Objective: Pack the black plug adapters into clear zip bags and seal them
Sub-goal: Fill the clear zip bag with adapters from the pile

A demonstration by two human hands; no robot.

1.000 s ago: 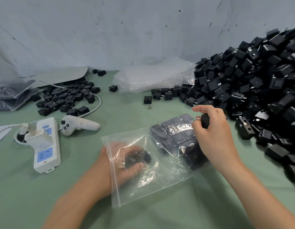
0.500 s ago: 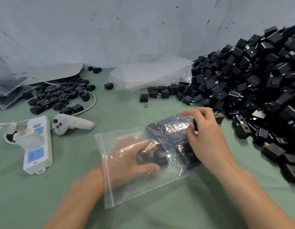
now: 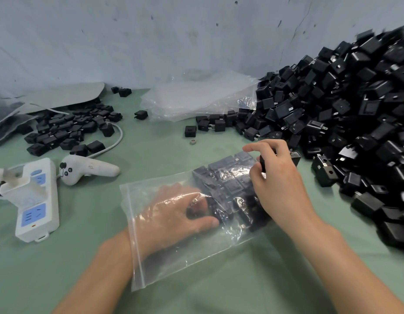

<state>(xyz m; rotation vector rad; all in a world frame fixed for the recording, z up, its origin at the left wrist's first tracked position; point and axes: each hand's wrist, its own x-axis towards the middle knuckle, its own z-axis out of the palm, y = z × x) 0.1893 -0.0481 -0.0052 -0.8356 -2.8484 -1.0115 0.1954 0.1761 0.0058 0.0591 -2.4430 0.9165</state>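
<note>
A clear zip bag (image 3: 174, 264) lies open-mouthed toward me on the green table. My left hand (image 3: 174, 214) is inside it, fingers closed on a black plug adapter (image 3: 197, 208) beside several adapters stacked in rows (image 3: 226, 177) at the bag's far end. My right hand (image 3: 278, 182) rests on the bag's far right corner and grips another black adapter (image 3: 295, 157) outside the plastic. A big heap of loose black adapters (image 3: 346, 109) rises to the right.
A stack of empty clear bags (image 3: 196, 98) lies at the back centre. At left are a smaller adapter pile (image 3: 67, 130), a white power strip (image 3: 35, 200) and a white handheld controller (image 3: 90, 169). Filled bags (image 3: 4, 118) sit far left. A wall stands behind.
My left hand has pushed deeper into the bag with its adapter, up to the packed rows. My right hand has come down onto the bag's far corner.
</note>
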